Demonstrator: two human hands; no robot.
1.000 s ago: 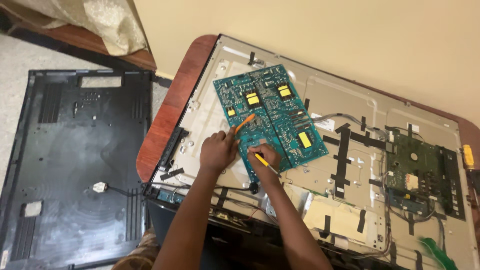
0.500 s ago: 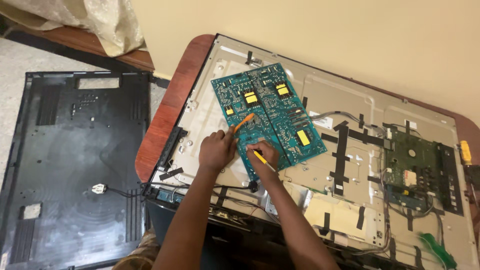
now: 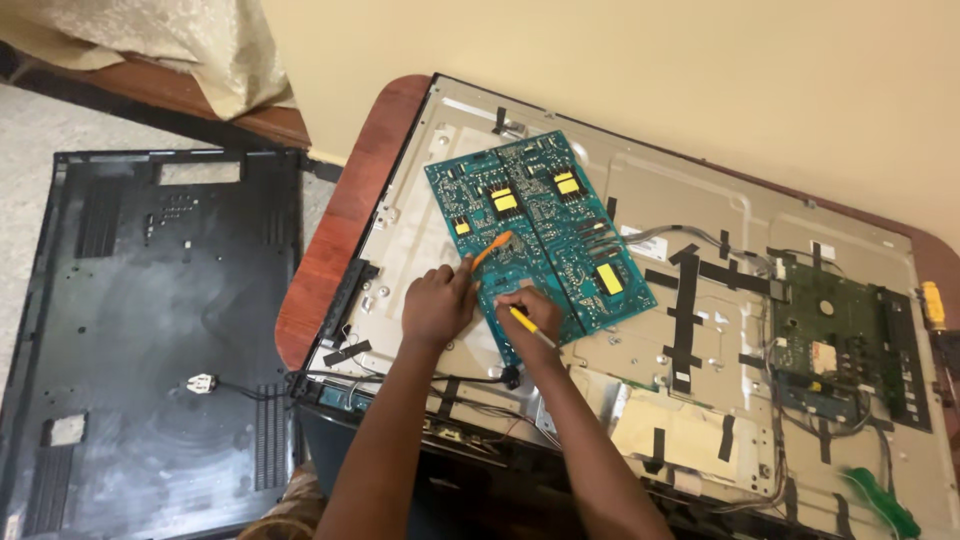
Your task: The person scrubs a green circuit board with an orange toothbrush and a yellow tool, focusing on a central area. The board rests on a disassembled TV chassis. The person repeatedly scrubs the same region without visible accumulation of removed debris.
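Note:
A large teal circuit board [image 3: 545, 225] with yellow parts lies on the metal back of an opened flat television [image 3: 700, 200]. My left hand [image 3: 437, 305] rests at the board's near left edge and grips a thin orange-handled tool [image 3: 492, 246] whose end lies on the board. My right hand [image 3: 528, 310] is closed on a yellow-handled tool [image 3: 531, 326], pressed to the board's near edge just right of the left hand. The two hands almost touch.
A smaller dark green board [image 3: 845, 340] with wires sits at the panel's right. Black tape strips [image 3: 687, 300] cross the metal. The television lies on a reddish wooden table [image 3: 335, 230]. Its black plastic back cover [image 3: 150, 320] lies on the floor to the left. A green tool [image 3: 885, 502] is at lower right.
Both hands stay at the board's near edge with only slight shifts; the camera view has drifted a little.

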